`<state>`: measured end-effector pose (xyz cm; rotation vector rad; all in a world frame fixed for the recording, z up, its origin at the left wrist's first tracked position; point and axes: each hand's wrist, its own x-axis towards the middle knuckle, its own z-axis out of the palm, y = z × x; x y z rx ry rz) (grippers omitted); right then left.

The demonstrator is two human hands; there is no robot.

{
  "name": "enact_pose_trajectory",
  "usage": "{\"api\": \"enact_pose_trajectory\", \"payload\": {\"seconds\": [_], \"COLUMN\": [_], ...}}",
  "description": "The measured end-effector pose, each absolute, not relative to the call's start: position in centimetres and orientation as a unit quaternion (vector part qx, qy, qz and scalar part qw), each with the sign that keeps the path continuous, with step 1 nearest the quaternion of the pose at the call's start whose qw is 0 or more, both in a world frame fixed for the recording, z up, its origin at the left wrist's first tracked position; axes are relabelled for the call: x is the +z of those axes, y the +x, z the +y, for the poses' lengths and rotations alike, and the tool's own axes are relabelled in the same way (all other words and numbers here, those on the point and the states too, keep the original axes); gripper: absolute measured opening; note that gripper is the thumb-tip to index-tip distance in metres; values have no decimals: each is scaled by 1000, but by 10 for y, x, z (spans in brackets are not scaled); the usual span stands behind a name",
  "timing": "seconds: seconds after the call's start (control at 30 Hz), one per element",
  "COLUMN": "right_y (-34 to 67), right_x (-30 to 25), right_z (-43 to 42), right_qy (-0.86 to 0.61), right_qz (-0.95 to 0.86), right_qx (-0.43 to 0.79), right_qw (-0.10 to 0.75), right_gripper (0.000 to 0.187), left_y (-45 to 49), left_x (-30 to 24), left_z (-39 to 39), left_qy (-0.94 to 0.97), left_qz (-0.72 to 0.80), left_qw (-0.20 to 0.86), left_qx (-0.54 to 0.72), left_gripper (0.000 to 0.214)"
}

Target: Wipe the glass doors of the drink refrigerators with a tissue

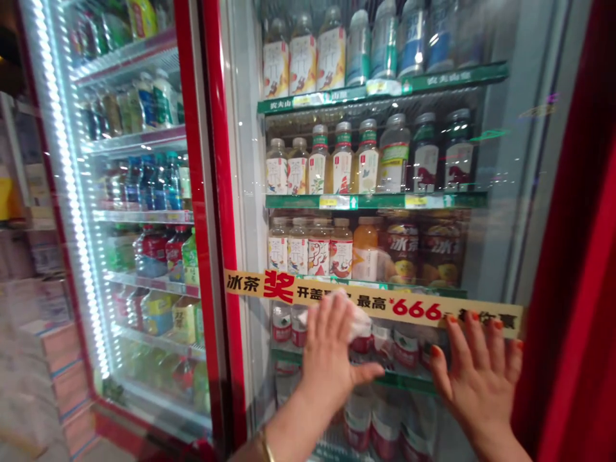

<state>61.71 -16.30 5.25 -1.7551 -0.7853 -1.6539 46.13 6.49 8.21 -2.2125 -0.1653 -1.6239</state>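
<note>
My left hand (328, 353) presses a crumpled white tissue (360, 321) flat against the glass door (500, 256) of a drinks fridge. Its fingers are stretched upward over the tissue, with the thumb out to the right, and part of the tissue is covered by the hand. Across the glass runs a yellow strip (308, 292) with black and red lettering, and the left fingertips overlap its lower edge. To the right, my right hand (481, 378) lies with spread fingers against the door, its fingertips over the right end of that strip. Nothing shows in it.
Behind the glass, shelves hold bottled drinks (341, 160) in several rows. A second lit fridge (144, 205) with a red frame stands to the left. Stacked boxes (60, 366) are beside it on the floor. A red frame edge (572, 289) borders the door at right.
</note>
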Motion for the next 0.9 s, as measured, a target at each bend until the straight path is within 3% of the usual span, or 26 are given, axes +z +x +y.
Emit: {"api": "enact_pose_trajectory", "payload": {"seconds": [0.13,0.27,0.37,0.6,0.7,0.9], "right_y": [618,622,624,620,620,623], "right_x": [52,49,49,51,51,48], "right_z": [-166,-165,-164,-168,-168,-164], "right_qy": [-656,-655,-658,-670,-668,-668], "right_qz": [-301,-312,-301,-303,-299,-294], "right_qx": [-627,-633,-637,-628,-630,-633], "right_qw": [295,270,266,254,261,257], "right_gripper": [75,76,75,79,79,82], "left_y": [444,409,428,495,466,419], "left_x": [59,85,96,77,83,97], "left_z": [60,111,99,-1,31,110], "left_qy": [-801,-813,-794,-821,-824,-801], "left_qz": [50,-97,-136,15,21,-114], "left_qw": [287,200,132,172,182,108], "left_qx": [-523,-538,-577,-544,-536,-577], "left_gripper": [108,93,98,117,119,96]}}
